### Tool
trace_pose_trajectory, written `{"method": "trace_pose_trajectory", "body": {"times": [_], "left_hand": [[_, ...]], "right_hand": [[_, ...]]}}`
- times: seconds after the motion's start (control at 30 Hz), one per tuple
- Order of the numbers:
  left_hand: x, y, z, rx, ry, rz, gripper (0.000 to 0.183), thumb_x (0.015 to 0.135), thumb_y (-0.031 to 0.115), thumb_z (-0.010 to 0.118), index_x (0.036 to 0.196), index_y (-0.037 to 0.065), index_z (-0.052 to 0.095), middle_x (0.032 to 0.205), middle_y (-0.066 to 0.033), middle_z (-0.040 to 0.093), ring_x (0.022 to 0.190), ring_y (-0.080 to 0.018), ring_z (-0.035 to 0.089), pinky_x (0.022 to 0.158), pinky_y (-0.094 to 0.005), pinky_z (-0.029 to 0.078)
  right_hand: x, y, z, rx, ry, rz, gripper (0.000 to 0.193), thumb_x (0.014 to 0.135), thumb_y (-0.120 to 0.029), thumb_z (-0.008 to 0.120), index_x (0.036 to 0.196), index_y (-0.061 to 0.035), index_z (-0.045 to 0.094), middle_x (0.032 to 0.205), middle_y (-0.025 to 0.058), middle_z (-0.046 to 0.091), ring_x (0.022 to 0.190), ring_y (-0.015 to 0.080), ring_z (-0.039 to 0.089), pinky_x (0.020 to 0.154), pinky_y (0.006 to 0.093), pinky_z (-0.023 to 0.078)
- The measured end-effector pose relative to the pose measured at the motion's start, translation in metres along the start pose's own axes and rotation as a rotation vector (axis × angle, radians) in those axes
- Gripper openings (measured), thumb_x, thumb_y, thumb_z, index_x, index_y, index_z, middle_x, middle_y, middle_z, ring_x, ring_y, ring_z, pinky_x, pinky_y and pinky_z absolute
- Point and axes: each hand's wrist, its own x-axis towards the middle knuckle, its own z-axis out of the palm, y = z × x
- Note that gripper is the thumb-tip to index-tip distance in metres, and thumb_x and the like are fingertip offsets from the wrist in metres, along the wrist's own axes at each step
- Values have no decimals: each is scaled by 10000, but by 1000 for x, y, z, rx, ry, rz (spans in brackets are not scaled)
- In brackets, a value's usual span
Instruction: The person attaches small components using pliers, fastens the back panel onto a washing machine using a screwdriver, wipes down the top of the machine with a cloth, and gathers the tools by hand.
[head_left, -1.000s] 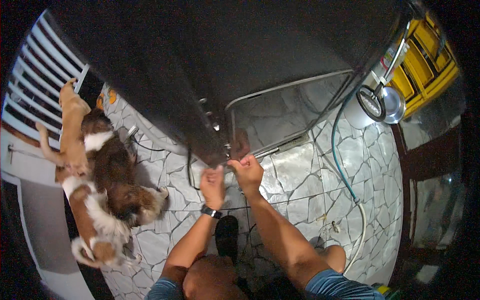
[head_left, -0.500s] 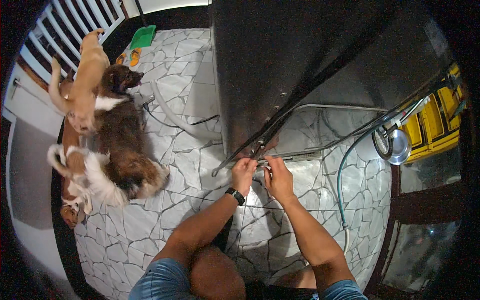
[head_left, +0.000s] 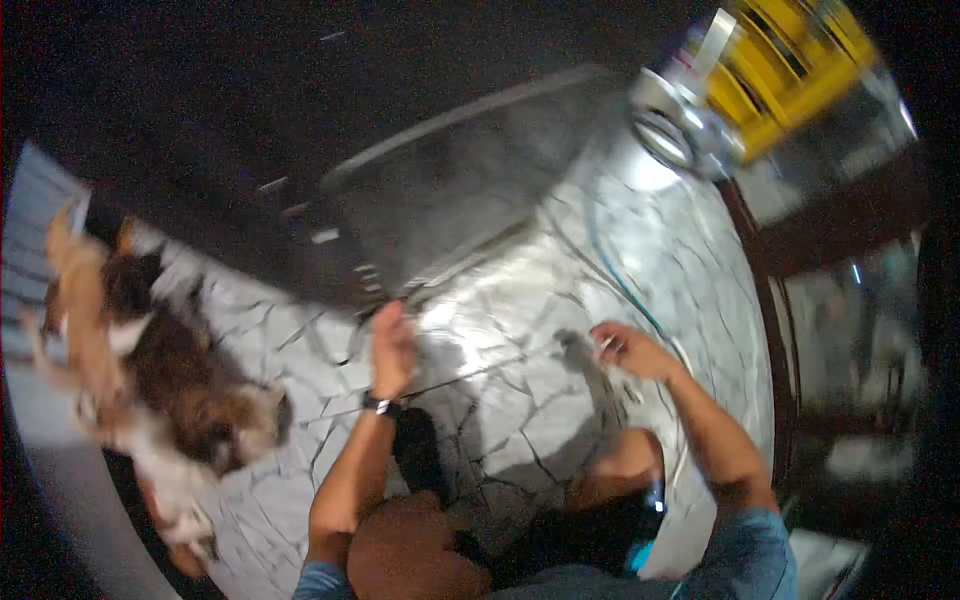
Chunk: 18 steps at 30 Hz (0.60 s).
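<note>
1. Dogs: gathered along the left edge of the tiled floor.
2. Dark cabinet: stands across the floor's far edge; small metal fittings show near its lower corner. Work here appears under way, not finished; blur hides which parts are done and which remain.
3. Left hand: raised beside that corner, fingers close together and slightly bent; contact or grip cannot be told.
4. Right hand: well apart from the cabinet, toward the floor's right edge; fingers partly curled, with a pale glint at the tips, possibly a small held piece.
5. Hose: runs just beyond the right hand.
</note>
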Motion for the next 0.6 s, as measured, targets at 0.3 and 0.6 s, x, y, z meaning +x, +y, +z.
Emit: {"method": "trace_pose_trajectory", "body": {"times": [0.3,0.6], "left_hand": [[-4,109,53,1173,-122,429,382,992,183,611,1267,-79,578,1178,-217,683,1056,-259,670,916,-343,517],[-10,163,102,1700,-259,624,364,1000,285,586,961,-71,650,888,-197,715,788,-303,687,721,-394,507]], "right_hand": [[-358,362,152,-152,455,843,484,824,-379,746,1129,-19,638,1008,183,721,901,291,698,801,391,539],[-385,309,360,-44,310,953,446,901,-491,604,1200,-162,639,1140,210,578,1061,397,589,899,463,501]]}}
